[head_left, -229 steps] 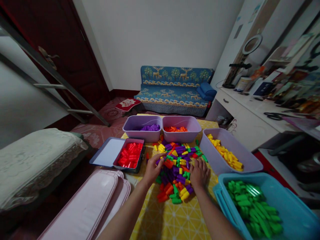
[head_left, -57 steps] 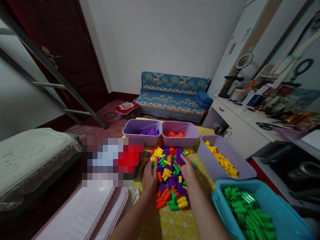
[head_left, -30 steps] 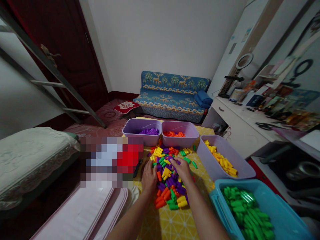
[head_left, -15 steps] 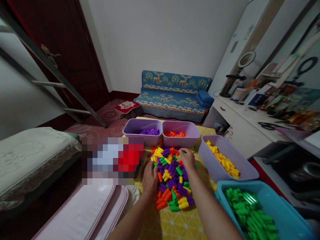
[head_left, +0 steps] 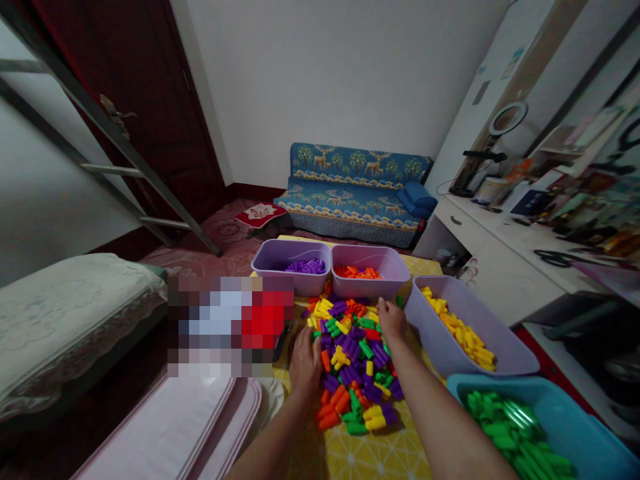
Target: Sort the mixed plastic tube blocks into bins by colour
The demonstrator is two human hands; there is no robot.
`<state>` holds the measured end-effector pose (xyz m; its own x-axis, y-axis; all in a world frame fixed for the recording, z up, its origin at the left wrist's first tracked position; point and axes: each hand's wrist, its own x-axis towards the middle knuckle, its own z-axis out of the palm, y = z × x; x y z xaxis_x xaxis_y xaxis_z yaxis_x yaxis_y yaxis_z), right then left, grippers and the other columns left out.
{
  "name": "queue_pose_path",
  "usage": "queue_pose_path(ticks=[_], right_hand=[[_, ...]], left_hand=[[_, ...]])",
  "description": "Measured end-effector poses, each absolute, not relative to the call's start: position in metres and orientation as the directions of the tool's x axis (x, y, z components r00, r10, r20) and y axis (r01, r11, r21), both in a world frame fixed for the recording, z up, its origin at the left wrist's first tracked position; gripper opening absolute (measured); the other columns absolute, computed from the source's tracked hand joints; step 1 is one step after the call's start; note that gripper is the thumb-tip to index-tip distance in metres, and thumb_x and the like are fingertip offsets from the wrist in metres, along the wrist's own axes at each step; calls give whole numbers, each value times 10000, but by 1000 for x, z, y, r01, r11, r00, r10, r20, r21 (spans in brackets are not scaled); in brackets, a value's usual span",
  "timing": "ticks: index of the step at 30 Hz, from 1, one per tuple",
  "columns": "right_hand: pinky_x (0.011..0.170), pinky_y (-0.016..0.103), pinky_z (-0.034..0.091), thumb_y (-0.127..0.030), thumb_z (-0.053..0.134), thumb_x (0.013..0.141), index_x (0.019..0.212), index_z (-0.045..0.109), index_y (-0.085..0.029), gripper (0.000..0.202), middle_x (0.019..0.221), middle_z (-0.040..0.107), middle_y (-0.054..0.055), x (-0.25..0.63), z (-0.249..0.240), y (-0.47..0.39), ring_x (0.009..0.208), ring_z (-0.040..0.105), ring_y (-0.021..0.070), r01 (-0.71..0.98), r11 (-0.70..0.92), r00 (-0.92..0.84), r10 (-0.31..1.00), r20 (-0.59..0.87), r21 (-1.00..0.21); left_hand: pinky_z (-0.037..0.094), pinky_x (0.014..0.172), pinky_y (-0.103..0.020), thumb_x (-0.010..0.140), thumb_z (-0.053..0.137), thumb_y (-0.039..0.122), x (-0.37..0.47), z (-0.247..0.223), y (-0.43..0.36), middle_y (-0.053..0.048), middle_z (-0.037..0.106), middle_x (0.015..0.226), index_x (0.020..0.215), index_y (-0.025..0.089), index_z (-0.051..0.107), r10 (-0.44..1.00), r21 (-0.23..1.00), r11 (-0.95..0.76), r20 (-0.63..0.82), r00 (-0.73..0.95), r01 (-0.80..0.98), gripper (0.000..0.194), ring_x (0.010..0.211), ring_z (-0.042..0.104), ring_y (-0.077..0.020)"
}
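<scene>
Along the left edge of the pile, I see the left hand (head_left: 305, 363) lying palm down with its fingers loosely stretched out and nothing gripped, its thumb side at the pieces. The right hand (head_left: 391, 319) is at the pile's far right edge, fingers curled inward beside some yellow pieces (head_left: 373, 312); I cannot tell whether they close on anything. The pile of coloured pieces (head_left: 353, 368) lies between both hands on the yellow-covered table (head_left: 350, 457), in front of two lilac tubs, one (head_left: 294, 285) with purple pieces, the other (head_left: 370, 288) with orange. A second ago I had the right hand over the middle of the pile, among purple pieces; now it is farther right, while the left has barely moved.
</scene>
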<state>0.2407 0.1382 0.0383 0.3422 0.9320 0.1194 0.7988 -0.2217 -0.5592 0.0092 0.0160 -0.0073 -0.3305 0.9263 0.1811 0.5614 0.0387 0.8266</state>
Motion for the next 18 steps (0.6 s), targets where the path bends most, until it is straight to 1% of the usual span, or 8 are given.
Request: queue_pose_path(ticks=[2, 6, 8, 10, 13, 14, 16, 18], right_hand=[[798, 329, 447, -426, 347, 935, 891, 726, -173, 458, 904, 719, 138, 239, 37, 140, 886, 644, 235, 794, -183, 329, 931, 157, -579], [852, 299, 447, -365, 546, 819, 995, 728, -181, 314, 1039, 716, 98, 228, 34, 145, 965, 632, 209, 784, -20, 202, 953, 224, -620], [849, 285, 456, -356, 589, 776, 970, 737, -179, 302, 1037, 717, 85, 223, 33, 147, 948, 636, 196, 767, 35, 149, 962, 231, -641], [802, 279, 469, -399, 557, 799, 869, 748, -184, 296, 943, 726, 70, 222, 32, 145, 876, 643, 190, 748, 46, 136, 966, 220, -662], [746, 291, 467, -469, 442, 867, 772, 745, -193, 421, 806, 722, 66, 228, 31, 139, 794, 639, 200, 731, -10, 198, 960, 199, -682], [756, 303, 462, -467, 415, 879, 791, 747, -188, 443, 818, 724, 82, 231, 31, 135, 809, 640, 210, 729, -46, 247, 948, 199, -683], [813, 341, 446, -417, 404, 874, 882, 751, -169, 426, 929, 726, 134, 238, 30, 127, 901, 636, 241, 719, -138, 370, 906, 206, -681], [851, 388, 431, -361, 448, 825, 934, 749, -160, 378, 1003, 713, 177, 243, 27, 119, 969, 624, 278, 696, -232, 478, 856, 196, -680]], left_hand=[[350, 1148, -432, 949, 381, 418, 9, -7, 16, -133, 572, 1372, 1280, 167, 567, 926, 828, 43, 177, -333, 560, 455, 1315, 499, -249], [361, 1141, -434, 947, 393, 404, 9, -7, 16, -119, 587, 1355, 1273, 192, 573, 923, 837, 30, 187, -337, 546, 428, 1301, 514, -242], [362, 1141, -434, 947, 397, 401, 10, -8, 16, -118, 588, 1355, 1271, 192, 574, 921, 836, 26, 193, -338, 549, 425, 1300, 514, -239], [358, 1144, -432, 946, 400, 403, 10, -9, 16, -122, 587, 1356, 1271, 184, 574, 921, 832, 32, 191, -339, 554, 429, 1304, 511, -240], [353, 1149, -433, 942, 404, 403, 11, -10, 16, -132, 583, 1361, 1268, 172, 578, 920, 827, 41, 187, -345, 560, 436, 1306, 509, -246], [351, 1150, -435, 941, 404, 400, 11, -10, 16, -132, 582, 1362, 1267, 171, 579, 920, 826, 41, 189, -344, 562, 435, 1305, 509, -247], [350, 1151, -444, 942, 402, 393, 11, -10, 16, -131, 584, 1360, 1266, 171, 579, 919, 824, 35, 196, -341, 566, 431, 1304, 508, -249], [348, 1151, -453, 941, 403, 388, 11, -10, 17, -130, 583, 1363, 1266, 171, 579, 921, 822, 30, 199, -336, 569, 429, 1308, 503, -252]])
